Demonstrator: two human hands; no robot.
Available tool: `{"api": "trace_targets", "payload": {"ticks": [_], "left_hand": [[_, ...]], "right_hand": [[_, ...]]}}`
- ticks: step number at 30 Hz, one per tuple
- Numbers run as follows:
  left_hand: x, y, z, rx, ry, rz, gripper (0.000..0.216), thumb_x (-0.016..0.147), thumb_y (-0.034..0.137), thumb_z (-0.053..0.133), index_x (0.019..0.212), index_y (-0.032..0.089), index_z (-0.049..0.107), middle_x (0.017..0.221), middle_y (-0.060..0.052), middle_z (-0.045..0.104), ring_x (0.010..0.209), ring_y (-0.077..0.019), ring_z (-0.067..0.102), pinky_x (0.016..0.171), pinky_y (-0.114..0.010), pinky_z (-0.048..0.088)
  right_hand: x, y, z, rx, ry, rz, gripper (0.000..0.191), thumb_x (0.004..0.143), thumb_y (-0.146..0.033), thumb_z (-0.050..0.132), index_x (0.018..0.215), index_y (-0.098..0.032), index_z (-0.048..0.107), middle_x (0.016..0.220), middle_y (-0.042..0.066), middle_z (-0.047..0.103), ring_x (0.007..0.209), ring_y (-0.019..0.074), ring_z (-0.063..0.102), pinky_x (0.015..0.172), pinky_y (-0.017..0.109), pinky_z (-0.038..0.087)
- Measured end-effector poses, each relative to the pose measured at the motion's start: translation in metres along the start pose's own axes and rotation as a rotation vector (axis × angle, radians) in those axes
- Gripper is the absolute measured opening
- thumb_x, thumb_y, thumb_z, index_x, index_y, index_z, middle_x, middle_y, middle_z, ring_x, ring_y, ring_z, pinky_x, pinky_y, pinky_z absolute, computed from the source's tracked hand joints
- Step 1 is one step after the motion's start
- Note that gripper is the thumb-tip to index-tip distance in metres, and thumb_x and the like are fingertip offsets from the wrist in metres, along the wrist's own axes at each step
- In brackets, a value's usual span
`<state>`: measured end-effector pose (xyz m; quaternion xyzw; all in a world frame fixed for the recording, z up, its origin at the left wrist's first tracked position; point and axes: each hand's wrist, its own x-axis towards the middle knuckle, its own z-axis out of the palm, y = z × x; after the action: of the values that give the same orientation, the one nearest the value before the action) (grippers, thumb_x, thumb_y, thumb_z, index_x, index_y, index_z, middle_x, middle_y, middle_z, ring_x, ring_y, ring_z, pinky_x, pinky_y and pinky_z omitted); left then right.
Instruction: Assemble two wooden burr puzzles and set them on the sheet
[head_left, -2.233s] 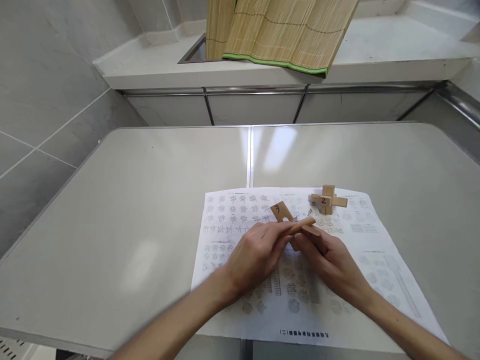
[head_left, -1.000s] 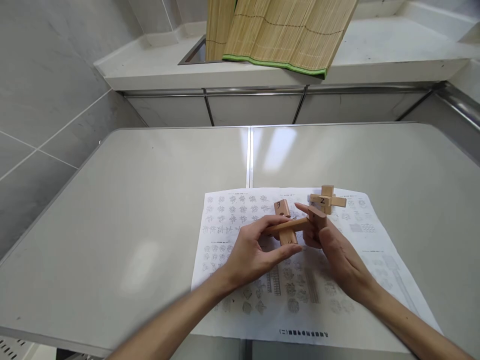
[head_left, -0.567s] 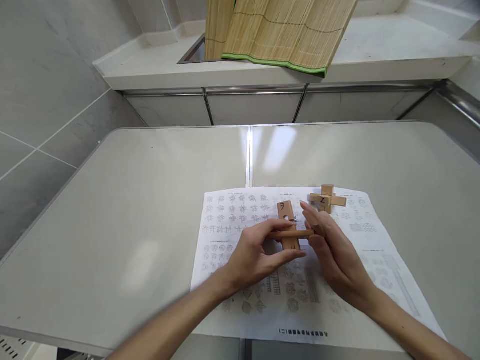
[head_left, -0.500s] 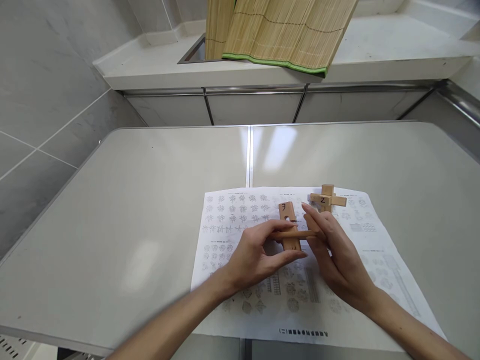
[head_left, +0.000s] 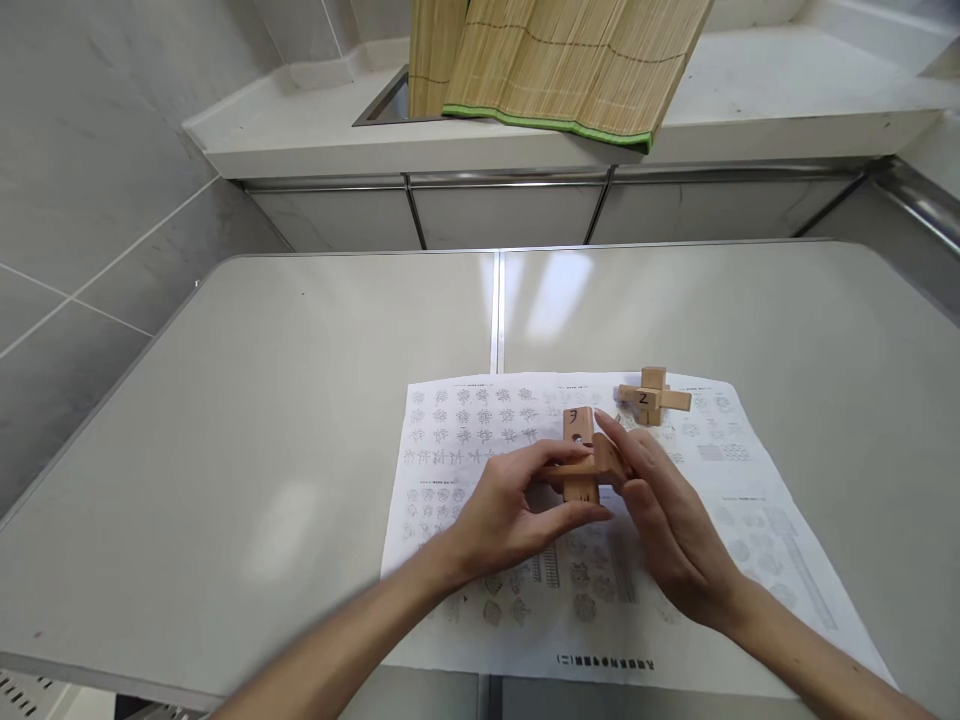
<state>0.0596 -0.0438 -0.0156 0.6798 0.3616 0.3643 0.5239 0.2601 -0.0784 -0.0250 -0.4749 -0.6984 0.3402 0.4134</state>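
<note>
My left hand (head_left: 506,505) is closed on a wooden interlocking puzzle, thumb at the near end and fingers on the left side. Its upright flat block (head_left: 577,424) bears a handwritten mark and a round hole. A thin wooden bar (head_left: 556,471) crosses that block sideways. Against the bar's right part, my right hand (head_left: 679,525) pinches a notched wooden piece (head_left: 609,461), which overlaps the upright block. Fingers hide part of the joint, so I cannot tell how far the pieces interlock. Just beyond my right fingertips stands a cross-shaped wooden puzzle (head_left: 649,398) marked "2".
Under my hands lies a large paper sheet (head_left: 450,640) printed with small puzzle drawings. It rests on a pale table (head_left: 187,450) with a metal seam (head_left: 497,310). Behind are a white counter (head_left: 300,140) and a bamboo mat (head_left: 562,60) with green edging.
My right hand has slid the notched piece left along the thin bar, up against the upright block. The upright block has turned slightly. My left hand keeps its hold.
</note>
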Motion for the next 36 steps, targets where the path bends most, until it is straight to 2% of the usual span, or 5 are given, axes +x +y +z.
{"api": "trace_targets", "payload": {"ticks": [7, 13, 17, 26, 36], "left_hand": [[0.001, 0.002, -0.003, -0.149, -0.08, -0.026, 0.028, 0.106, 0.035, 0.055, 0.124, 0.016, 0.067, 0.104, -0.011, 0.077, 0.091, -0.0205, 0.075, 0.081, -0.033, 0.062], [0.003, 0.002, -0.002, -0.167, 0.014, -0.033, 0.026, 0.106, 0.036, 0.056, 0.114, 0.015, 0.069, 0.094, -0.009, 0.077, 0.081, -0.0176, 0.074, 0.076, -0.031, 0.062], [0.006, 0.004, -0.006, -0.159, -0.002, -0.034, 0.025, 0.107, 0.035, 0.055, 0.113, 0.016, 0.07, 0.095, -0.009, 0.078, 0.083, -0.0176, 0.075, 0.077, -0.03, 0.061], [0.007, 0.005, -0.02, 0.115, -0.109, 0.051, 0.025, 0.106, 0.026, 0.051, 0.122, 0.017, 0.069, 0.106, -0.01, 0.078, 0.093, -0.0207, 0.072, 0.082, -0.035, 0.059], [0.003, 0.006, -0.012, 0.147, -0.03, 0.125, 0.025, 0.108, 0.022, 0.045, 0.121, 0.016, 0.065, 0.108, -0.011, 0.076, 0.096, -0.0209, 0.073, 0.086, -0.036, 0.06]], "right_hand": [[0.007, 0.001, -0.006, 0.387, -0.113, 0.289, 0.042, 0.103, -0.047, 0.061, 0.145, -0.039, 0.058, 0.115, 0.006, 0.067, 0.101, 0.0242, 0.068, 0.087, 0.037, 0.059], [0.013, 0.004, -0.012, 0.599, -0.163, 0.49, 0.034, 0.096, -0.048, 0.072, 0.126, -0.034, 0.064, 0.088, 0.002, 0.071, 0.072, 0.0192, 0.066, 0.072, 0.034, 0.058], [0.017, 0.001, -0.013, 0.658, -0.158, 0.532, 0.033, 0.09, -0.046, 0.08, 0.116, -0.031, 0.067, 0.105, 0.005, 0.073, 0.085, 0.021, 0.069, 0.076, 0.035, 0.059], [0.016, 0.013, -0.011, 0.678, -0.035, 0.497, 0.029, 0.089, -0.049, 0.08, 0.109, -0.03, 0.073, 0.106, 0.005, 0.072, 0.085, 0.0203, 0.068, 0.075, 0.036, 0.061], [0.014, 0.015, -0.011, 0.594, -0.031, 0.282, 0.009, 0.096, -0.034, 0.075, 0.105, -0.034, 0.075, 0.109, 0.004, 0.068, 0.104, 0.0223, 0.066, 0.083, 0.035, 0.06]]}}
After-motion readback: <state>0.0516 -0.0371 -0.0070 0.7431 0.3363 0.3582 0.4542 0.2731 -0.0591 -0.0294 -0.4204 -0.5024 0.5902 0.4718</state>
